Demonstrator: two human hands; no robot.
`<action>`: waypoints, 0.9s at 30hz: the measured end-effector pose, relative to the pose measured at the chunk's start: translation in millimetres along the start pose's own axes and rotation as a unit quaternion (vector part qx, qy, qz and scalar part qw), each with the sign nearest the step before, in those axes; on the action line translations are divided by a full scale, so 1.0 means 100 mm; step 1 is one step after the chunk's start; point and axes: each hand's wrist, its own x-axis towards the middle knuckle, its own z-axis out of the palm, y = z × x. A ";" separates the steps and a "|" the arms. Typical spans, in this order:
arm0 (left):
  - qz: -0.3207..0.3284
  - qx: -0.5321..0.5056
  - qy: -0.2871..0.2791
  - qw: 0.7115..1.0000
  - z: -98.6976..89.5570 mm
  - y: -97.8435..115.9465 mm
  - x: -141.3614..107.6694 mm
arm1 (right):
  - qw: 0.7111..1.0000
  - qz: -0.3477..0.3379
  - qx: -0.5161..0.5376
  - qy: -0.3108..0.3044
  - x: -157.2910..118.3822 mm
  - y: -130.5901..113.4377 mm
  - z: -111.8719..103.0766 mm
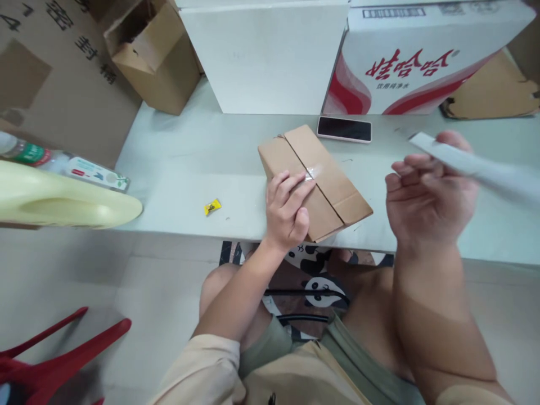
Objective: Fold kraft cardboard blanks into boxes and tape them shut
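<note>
left fingers [300,194] loosely extended atop taped carton [337,183], contents hidden; right fingers [415,161] closed on white strip [451,155].

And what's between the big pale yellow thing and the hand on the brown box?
In the head view, a small yellow packet lies on the table between the pale yellow thing and the left hand.

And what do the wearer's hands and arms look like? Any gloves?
Left hand and right hand are bare; no gloves, rings, watches or cables visible. Short pale-beige sleeves: left sleeve shows well, right sleeve only at the bottom edge.
</note>
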 end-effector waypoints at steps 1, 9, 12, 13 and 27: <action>-0.001 -0.002 0.000 1.000 0.00 0.01 -0.01 | 1.000 -0.013 0.004 0.001 -0.01 -0.04 0.03; -0.017 -0.020 -0.033 0.999 0.01 0.03 -0.03 | 0.987 -0.025 -0.082 -0.134 -0.34 -0.24 0.35; -0.009 -0.019 -0.032 0.999 0.01 0.03 -0.02 | 0.972 -0.024 -0.164 -0.167 -0.36 -0.16 0.36; -0.007 -0.018 -0.031 0.999 0.01 0.03 -0.02 | 0.966 -0.030 -0.191 -0.170 -0.35 -0.13 0.35; -0.002 0.009 -0.047 0.999 0.01 0.00 -0.02 | 0.964 -0.054 -0.229 -0.123 -0.34 -0.11 0.34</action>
